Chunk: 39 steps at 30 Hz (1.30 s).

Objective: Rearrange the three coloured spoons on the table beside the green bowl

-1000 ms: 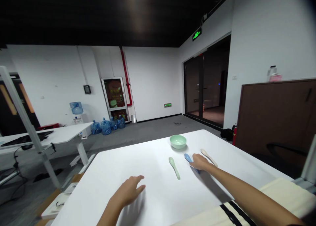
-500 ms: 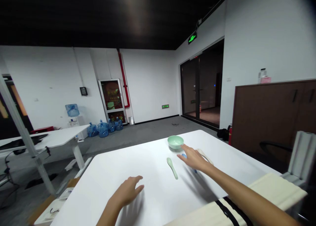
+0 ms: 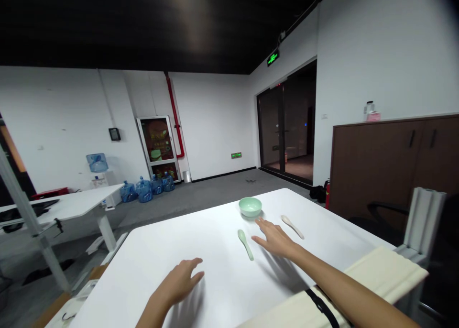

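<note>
My right hand [image 3: 274,237] hovers over the white table [image 3: 218,242] with its fingers apart, holding nothing. Just beyond its fingertips stands a green bowl [image 3: 250,207]. A light green spoon [image 3: 245,245] lies to the left of this hand, and a cream-coloured spoon [image 3: 292,226] lies to its right. The blue utensil between them is now almost wholly covered by my right hand. Nearer to me on the left, my left hand [image 3: 182,280] is raised above the tabletop, thumb and fingers spread, with nothing in it.
A folded cream cloth [image 3: 380,273] with black stripes lies along the near right edge, under my right forearm. A metal profile post [image 3: 423,223] rises at the right. A second white table [image 3: 86,201] and several blue water bottles [image 3: 144,190] are further off at left.
My right hand has shifted slightly down and left relative to the bowl, uncovering the cream spoon and covering the blue utensil. The whole view has swung a little right.
</note>
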### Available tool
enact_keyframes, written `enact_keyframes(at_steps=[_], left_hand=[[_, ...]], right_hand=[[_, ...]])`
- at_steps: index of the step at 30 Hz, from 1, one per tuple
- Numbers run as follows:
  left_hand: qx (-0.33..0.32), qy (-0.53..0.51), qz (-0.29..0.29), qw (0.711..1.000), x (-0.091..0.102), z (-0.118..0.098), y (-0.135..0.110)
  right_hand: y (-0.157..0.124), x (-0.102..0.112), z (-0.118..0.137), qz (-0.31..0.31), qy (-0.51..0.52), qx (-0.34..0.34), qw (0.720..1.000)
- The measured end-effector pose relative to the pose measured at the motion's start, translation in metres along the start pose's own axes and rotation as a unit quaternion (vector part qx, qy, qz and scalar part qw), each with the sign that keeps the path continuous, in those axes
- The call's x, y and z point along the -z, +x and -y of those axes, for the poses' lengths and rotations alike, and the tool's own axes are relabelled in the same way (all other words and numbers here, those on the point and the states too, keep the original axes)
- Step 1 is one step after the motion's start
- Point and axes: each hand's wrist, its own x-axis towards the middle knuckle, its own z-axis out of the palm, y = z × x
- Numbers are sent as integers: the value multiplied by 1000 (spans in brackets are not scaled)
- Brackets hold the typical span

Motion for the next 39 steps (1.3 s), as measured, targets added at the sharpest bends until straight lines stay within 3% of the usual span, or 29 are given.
enact_keyframes(at_steps=[39], left_hand=[[0,-11,9,1000,-1,-4,-1]], right_hand=[[0,-4,-5,12,24,-7,1000]])
